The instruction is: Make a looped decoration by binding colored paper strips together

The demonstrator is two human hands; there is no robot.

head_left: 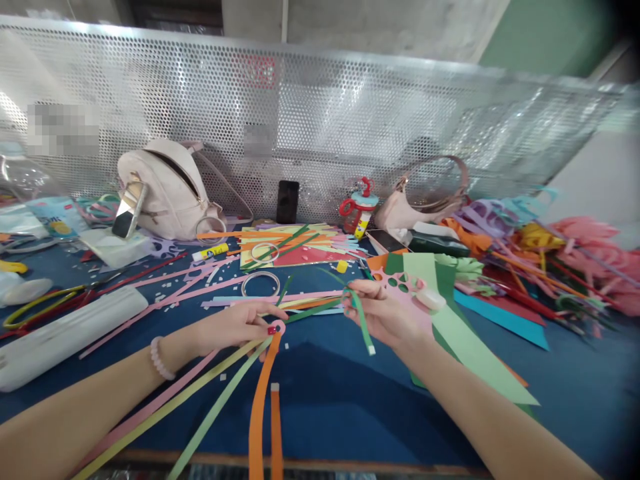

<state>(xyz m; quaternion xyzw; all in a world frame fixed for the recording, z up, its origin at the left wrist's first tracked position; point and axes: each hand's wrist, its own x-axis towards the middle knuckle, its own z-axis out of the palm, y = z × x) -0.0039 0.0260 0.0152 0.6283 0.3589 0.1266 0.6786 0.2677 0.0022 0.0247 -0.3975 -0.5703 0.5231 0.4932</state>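
My left hand (233, 325) is closed in a pinch at the meeting point of several paper strips, beside a small pink paper circle (281, 327). From there a pink strip, a yellow strip (185, 393), a light green strip (220, 408) and an orange strip (260, 407) fan toward the table's front edge. A second orange strip (277, 427) with a white tab lies alongside. To the right, my right hand (377, 310) grips a dark green paper strip (361, 319), whose hanging end carries a white tab. Part of that strip is hidden behind the fingers.
Behind the hands lie piled strips (300, 237), a tape ring (261, 285) and a glue stick (210, 253). Light green paper (465, 353) is at right, a white roll (75, 337) at left. A backpack (165, 190), phone (288, 201) and handbag (415, 207) stand near the perforated metal panel (320, 127).
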